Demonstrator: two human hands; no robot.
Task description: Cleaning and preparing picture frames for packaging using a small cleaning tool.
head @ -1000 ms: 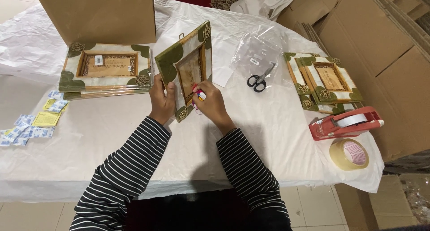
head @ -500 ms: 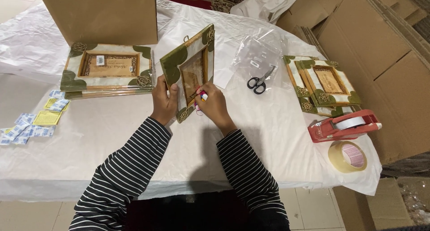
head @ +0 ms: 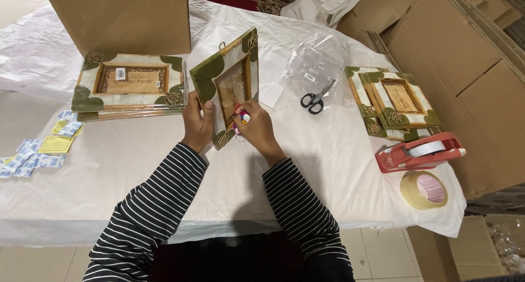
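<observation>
The green-and-cream picture frame [head: 227,85] stood tilted on its lower corner near the middle of the desk [head: 136,167], its long axis running up and away to the right, the face turned toward the right hand. The left hand [head: 197,123] was clamped on the frame's lower left edge, steadying it. The right hand [head: 257,126], just right of the frame, was closed around a small pink-and-white object [head: 243,118] pressed at the frame's lower inner border, both forearms angled inward.
</observation>
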